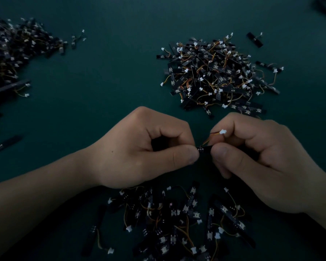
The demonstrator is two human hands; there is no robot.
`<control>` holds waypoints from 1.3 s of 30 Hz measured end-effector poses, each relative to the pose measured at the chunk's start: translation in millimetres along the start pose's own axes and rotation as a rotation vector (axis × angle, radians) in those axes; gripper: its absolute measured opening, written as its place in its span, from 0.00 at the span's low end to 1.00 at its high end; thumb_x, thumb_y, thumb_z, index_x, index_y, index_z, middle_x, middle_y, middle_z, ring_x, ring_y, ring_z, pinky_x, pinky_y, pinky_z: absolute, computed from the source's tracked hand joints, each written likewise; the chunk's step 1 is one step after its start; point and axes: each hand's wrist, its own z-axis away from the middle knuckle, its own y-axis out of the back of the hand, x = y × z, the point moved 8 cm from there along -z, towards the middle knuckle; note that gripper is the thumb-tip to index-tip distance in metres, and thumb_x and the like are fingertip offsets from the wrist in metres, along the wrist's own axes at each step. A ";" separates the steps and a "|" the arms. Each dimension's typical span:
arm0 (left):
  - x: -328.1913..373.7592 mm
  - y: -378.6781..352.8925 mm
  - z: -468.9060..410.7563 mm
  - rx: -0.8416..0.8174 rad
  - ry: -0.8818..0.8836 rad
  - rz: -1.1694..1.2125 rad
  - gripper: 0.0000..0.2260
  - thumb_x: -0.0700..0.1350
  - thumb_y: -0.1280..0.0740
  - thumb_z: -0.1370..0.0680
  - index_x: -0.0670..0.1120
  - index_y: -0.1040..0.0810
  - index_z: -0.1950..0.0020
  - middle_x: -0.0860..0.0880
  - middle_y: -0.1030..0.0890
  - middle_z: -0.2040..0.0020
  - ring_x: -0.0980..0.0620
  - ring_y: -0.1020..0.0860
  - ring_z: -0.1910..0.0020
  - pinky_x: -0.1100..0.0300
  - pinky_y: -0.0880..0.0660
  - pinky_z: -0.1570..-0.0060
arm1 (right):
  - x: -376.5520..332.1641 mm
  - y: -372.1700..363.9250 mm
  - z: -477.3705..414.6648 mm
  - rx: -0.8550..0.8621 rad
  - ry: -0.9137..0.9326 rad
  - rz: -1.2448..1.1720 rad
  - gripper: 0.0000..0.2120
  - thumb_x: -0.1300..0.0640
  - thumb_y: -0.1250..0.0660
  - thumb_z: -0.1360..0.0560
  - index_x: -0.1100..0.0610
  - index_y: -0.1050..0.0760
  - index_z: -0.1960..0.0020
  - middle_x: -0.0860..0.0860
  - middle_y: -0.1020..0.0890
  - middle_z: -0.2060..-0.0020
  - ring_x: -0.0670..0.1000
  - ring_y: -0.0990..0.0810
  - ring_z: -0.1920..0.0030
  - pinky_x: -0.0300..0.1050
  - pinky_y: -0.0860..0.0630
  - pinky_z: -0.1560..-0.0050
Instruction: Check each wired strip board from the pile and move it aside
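While I watch through the head camera, I log 1 item in hand: a short black wired strip board (205, 149), pinched at 1 end by thumb and forefinger of the left hand (139, 147) and at the other by those of the right hand (262, 157). Both hands are curled, close together, and clamped on that board above the dark green table top (111, 81). Its orange and yellow lead loops up to a small white plug connector (223, 131) lying against the right forefinger.

Stock on the table, 3 lots:
1. A dense heap of like boards (215, 72) with tangled leads, beyond the right hand.
2. A wide, darker heap (11, 49) at the far left edge, with strays trailing off it.
3. A looser scatter (177, 219) right beneath the hands, nearest the body.
Plus 1 lone board (254, 40) beyond lot 1.

Progress, as I judge it: the check of this board is under way, and it is not yet set aside. Light is poor, so I cannot say for sure which lot is the unchecked pile and which the finished one. Each lot is large, so plenty seems done and plenty left.
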 end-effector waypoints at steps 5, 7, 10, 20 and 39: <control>0.1 0.6 -0.6 0.018 0.006 -0.016 0.11 0.44 0.31 0.18 0.41 0.20 0.60 0.50 0.25 0.70 0.53 0.29 0.72 0.64 0.32 0.70 | -0.2 0.5 -0.3 0.022 -0.005 0.024 0.04 0.50 0.37 0.19 0.46 0.26 0.51 0.43 0.20 0.70 0.42 0.24 0.73 0.27 0.32 0.68; 0.8 0.1 -1.0 0.009 0.001 -0.020 0.12 0.44 0.30 0.17 0.41 0.20 0.60 0.50 0.25 0.70 0.52 0.29 0.73 0.63 0.32 0.70 | 0.2 -0.2 -0.2 0.021 -0.008 0.021 0.04 0.50 0.37 0.19 0.47 0.25 0.52 0.43 0.20 0.70 0.43 0.24 0.73 0.28 0.32 0.68; -0.2 1.1 -0.8 0.017 0.007 0.013 0.12 0.46 0.32 0.18 0.42 0.20 0.59 0.54 0.26 0.70 0.58 0.29 0.72 0.67 0.33 0.69 | -1.4 3.0 -0.1 0.056 0.008 0.040 0.04 0.50 0.37 0.19 0.48 0.25 0.52 0.45 0.19 0.68 0.44 0.23 0.72 0.28 0.31 0.68; 4.8 8.5 -1.0 0.147 -0.053 -0.045 0.09 0.48 0.34 0.17 0.45 0.18 0.52 0.50 0.22 0.64 0.49 0.25 0.69 0.57 0.28 0.69 | 2.0 1.7 -0.9 0.065 -0.040 0.023 0.13 0.49 0.38 0.19 0.50 0.26 0.62 0.51 0.23 0.75 0.46 0.28 0.77 0.37 0.34 0.76; 13.5 -21.3 0.1 -0.140 -0.215 -0.540 0.05 0.46 0.26 0.28 0.56 0.19 0.58 0.59 0.23 0.49 0.55 0.26 0.49 0.50 0.30 0.47 | -1.6 24.0 5.5 0.398 -0.021 0.035 0.26 0.51 0.40 0.16 0.59 0.32 0.72 0.49 0.26 0.77 0.47 0.28 0.77 0.35 0.33 0.73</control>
